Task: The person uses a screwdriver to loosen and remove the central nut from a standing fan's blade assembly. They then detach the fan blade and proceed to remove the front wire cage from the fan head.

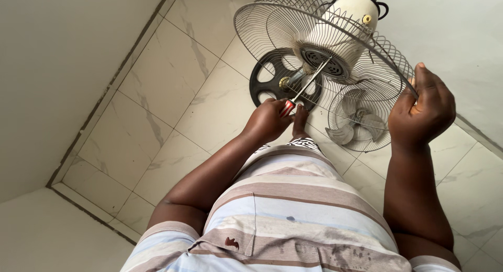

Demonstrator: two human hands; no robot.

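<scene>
— What lies furthest left?

— Bare white wall (pixel 57 68) and a pale marbled tile floor (pixel 173 99) with dark grout lines; nothing rests on that part of it.

— And the first hand?

— The left hand (pixel 268 120) sits low in the middle, fingers curled together and clamped on the red handle of a screwdriver (pixel 306 86); its thin metal shaft slants up and to the right, the tip touching the motor housing (pixel 335 36) at the hub of the wire guard (pixel 293 20); a bare foot (pixel 299 120) shows just beside that hand.

— What is behind the shaft?

— A dark round fan base (pixel 267 75) lying on the floor, partly hidden by the guard; further right lie grey fan blades (pixel 356 117) inside a second, smaller wire grille (pixel 361 141), also on the floor.

— Where is the fan itself?

— Held up near the camera, cream housing at the top, guard tilted and facing down towards the person.

— And the right side?

— The right hand (pixel 422 112) is closed around the guard's outer rim, thumb over the wire; below both arms, a striped shirt (pixel 293 214) with dark stains fills the lower frame.
</scene>
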